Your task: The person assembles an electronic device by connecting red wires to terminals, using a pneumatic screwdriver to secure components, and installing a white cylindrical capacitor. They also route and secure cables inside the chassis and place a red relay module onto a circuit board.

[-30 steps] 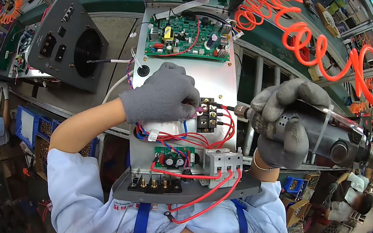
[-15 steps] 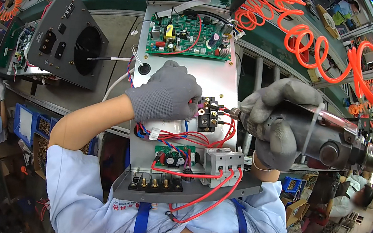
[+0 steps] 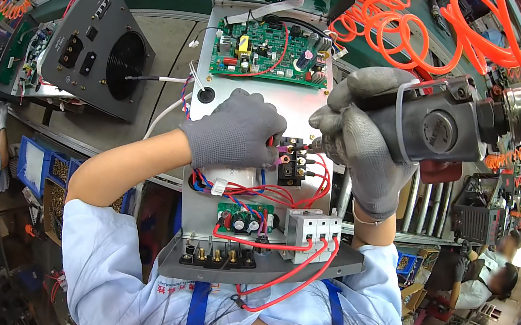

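Observation:
My right hand (image 3: 371,124), in a grey glove, grips an air screwdriver (image 3: 439,127) with a dark body. The tool lies nearly level, and its tip points left onto a black terminal block (image 3: 291,164). My left hand (image 3: 239,127), also gloved, is closed at the block's left side. Pink-sleeved wire ends show at its fingertips, the rest being hidden by the glove. Red wires (image 3: 320,187) run from the block's right side. The block sits on a silver metal chassis (image 3: 200,217), below a green circuit board (image 3: 268,52).
Grey breakers (image 3: 311,235) with red cables stand at the chassis's near edge. At left stands a dark panel with a round fan (image 3: 126,69). Orange coiled air hoses (image 3: 395,35) hang at upper right. Blue parts bins (image 3: 33,165) sit lower left; other people work at both sides.
The rear of the air screwdriver has swung upward and away in my right hand, its tip staying by the terminal block. My left hand has barely moved. The orange hose has shifted.

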Action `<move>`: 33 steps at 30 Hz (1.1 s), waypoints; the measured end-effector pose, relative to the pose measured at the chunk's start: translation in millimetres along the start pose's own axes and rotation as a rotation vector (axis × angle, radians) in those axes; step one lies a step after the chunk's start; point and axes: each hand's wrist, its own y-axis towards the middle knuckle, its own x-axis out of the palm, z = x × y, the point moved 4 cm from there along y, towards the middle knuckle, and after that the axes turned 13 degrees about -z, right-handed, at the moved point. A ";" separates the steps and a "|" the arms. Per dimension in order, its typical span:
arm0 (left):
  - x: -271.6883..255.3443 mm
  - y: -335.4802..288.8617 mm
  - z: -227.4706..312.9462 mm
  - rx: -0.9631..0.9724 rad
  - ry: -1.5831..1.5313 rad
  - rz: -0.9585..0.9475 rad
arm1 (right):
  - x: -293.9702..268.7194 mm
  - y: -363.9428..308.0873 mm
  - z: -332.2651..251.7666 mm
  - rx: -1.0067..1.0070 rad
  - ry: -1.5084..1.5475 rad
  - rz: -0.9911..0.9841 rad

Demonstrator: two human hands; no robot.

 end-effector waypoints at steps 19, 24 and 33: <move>-6.9 -45.7 -28.9 0.136 -0.321 0.880 | -23.0 7.9 -26.0 -0.089 -0.480 -0.374; 53.8 -180.2 -141.1 -0.475 -0.344 1.499 | -17.0 0.7 -48.9 -0.291 -0.405 -0.446; 284.6 -464.2 -338.9 -2.021 -0.070 0.651 | -9.0 -19.3 -53.6 -0.407 -0.490 -0.384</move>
